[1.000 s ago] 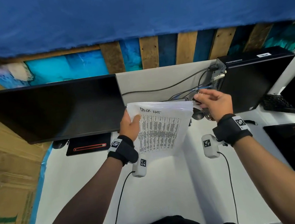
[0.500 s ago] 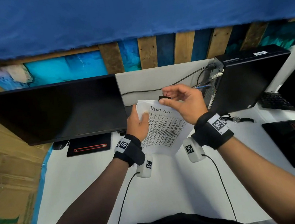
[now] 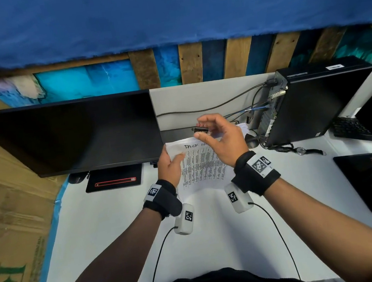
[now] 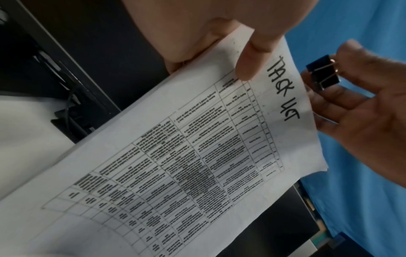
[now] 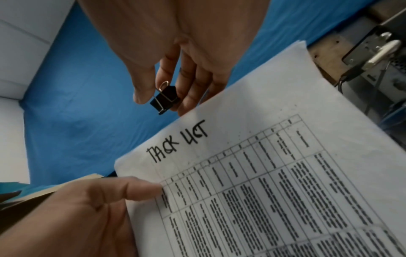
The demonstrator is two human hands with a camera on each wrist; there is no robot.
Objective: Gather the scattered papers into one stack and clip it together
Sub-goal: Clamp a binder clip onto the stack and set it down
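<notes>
Item one: the paper stack (image 3: 203,164), gathered and held off the white surface (image 3: 210,236). We hold it in our left hand (image 3: 169,166), thumb pressed across the top sheet near the upper left corner, fingers behind. The top sheet carries a printed table and a handwritten heading. Edges at the far corner look a little fanned in the right wrist view; we cannot count the sheets.

Item two: the black binder clip (image 3: 200,129), pinched in our right hand (image 3: 223,141) between thumb and fingers, wire handles showing. It sits just beside the top edge of the stack, above the heading, not yet on the paper. Whether its mouth is squeezed wide we cannot tell.

Item three, surroundings: a dark monitor (image 3: 67,134) to the left, a black computer case (image 3: 316,101) with cables to the right, a cardboard box (image 3: 3,210) at the far left.

Progress, as we judge it: gathering appears done, since no loose sheets show on the surface in the head view. Clipping remains. What is left is to spread the clip, slide it over the top edge and release it. The fanned corner may want squaring first, or a back sheet could escape the bite.
</notes>
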